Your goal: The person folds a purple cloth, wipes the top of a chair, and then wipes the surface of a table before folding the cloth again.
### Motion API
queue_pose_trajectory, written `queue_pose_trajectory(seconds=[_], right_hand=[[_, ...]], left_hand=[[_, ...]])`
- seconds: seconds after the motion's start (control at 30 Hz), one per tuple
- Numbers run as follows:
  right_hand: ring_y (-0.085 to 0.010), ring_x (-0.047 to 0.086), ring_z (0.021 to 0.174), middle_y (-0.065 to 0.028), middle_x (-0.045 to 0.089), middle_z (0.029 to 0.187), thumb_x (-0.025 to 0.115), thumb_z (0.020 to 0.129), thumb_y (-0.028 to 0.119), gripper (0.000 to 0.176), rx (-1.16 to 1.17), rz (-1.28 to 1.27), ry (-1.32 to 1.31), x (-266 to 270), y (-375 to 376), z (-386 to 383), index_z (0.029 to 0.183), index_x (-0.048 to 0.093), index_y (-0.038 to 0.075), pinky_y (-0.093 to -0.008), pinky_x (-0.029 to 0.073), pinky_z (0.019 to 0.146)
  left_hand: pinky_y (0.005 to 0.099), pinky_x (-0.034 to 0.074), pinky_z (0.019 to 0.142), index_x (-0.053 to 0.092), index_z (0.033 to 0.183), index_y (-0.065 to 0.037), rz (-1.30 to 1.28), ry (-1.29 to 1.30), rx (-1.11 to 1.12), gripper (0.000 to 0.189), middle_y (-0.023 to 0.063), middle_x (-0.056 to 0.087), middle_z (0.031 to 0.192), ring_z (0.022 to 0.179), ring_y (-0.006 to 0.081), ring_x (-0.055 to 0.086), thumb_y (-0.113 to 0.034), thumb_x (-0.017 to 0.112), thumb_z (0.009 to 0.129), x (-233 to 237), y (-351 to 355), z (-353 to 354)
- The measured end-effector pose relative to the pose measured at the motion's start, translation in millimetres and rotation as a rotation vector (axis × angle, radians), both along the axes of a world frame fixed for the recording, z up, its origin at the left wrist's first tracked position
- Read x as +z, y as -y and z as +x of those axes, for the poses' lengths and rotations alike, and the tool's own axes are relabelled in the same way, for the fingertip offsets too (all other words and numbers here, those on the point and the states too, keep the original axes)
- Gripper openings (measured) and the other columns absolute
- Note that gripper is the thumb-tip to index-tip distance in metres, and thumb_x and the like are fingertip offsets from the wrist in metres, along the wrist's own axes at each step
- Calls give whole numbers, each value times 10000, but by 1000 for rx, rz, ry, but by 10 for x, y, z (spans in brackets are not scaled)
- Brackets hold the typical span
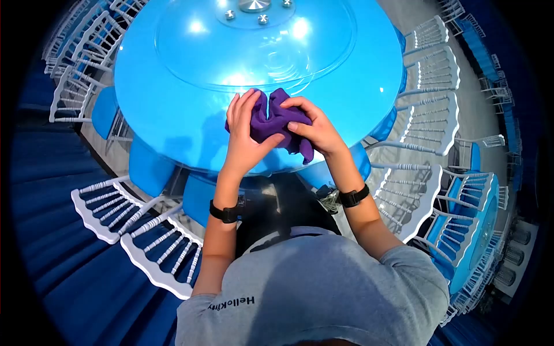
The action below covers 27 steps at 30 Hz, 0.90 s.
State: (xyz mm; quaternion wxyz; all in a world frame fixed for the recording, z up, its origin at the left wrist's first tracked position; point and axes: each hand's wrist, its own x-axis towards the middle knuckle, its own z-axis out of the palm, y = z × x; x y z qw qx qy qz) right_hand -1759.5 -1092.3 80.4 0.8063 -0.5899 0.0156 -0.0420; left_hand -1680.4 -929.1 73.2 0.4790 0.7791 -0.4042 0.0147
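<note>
A crumpled purple cloth point(272, 122) is bunched between my two hands, over the near part of a round, glossy blue table point(167, 109). My left hand point(247, 124) grips its left side, with the thumb pointing inward across the folds. On the other side my right hand point(314, 124) has its fingers curled over the cloth and the thumb pressed on top. One loose corner of the fabric hangs down below my right hand.
A clear round turntable point(190, 63) with a metal hub point(254, 4) lies on the table. White spindle-backed chairs point(430, 124) with blue seats point(151, 164) ring it. More tables and chairs stand at the right, and a blue curtain point(75, 254) hangs at the left.
</note>
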Motion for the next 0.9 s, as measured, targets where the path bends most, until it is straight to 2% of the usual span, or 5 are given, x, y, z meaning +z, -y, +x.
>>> queue_pose_trajectory(seconds=[0.2, 0.4, 0.63, 0.77, 0.9], right_hand=[[-155, 446, 1109, -44, 477, 1130, 674, 686, 28, 477, -10, 23, 188, 393, -457, -513, 1126, 492, 49, -297, 342, 967], [-161, 456, 1100, -50, 475, 1132, 679, 714, 67, 465, -26, 47, 330, 623, -542, -851, 1133, 477, 52, -303, 350, 958], [-153, 476, 1081, -56, 516, 1099, 645, 785, 95, 349, -117, 189, 315, 655, -385, -974, 1103, 516, 31, -285, 367, 939], [-142, 518, 1014, -82, 540, 1128, 630, 783, 50, 469, -333, -163, 270, 914, -205, -1177, 1224, 481, -1, -269, 405, 902], [-131, 536, 882, -52, 560, 962, 651, 726, 46, 334, -359, -385, 213, 942, 25, -1319, 1047, 575, -1, -241, 431, 789]], left_hand=[[273, 457, 753, 569, 1009, 26, -158, -509, -180, 415, 109, 597, 954, 853, 204, 587, -75, 721, 636, 570, -432, -496], [269, 455, 726, 567, 990, 27, -241, -213, -148, 346, 104, 590, 888, 822, 156, 580, -6, 684, 666, 868, -496, -832], [262, 441, 712, 563, 1000, 22, -363, -434, -196, 356, 65, 568, 845, 786, 122, 542, -17, 698, 672, 886, -406, -939], [208, 410, 660, 575, 976, 26, -378, -370, -439, 279, 49, 555, 822, 739, 79, 509, -78, 684, 742, 923, -267, -950], [217, 396, 615, 597, 880, 37, -283, -599, -213, 142, 18, 541, 681, 661, 81, 482, -96, 609, 830, 926, -137, -1038]])
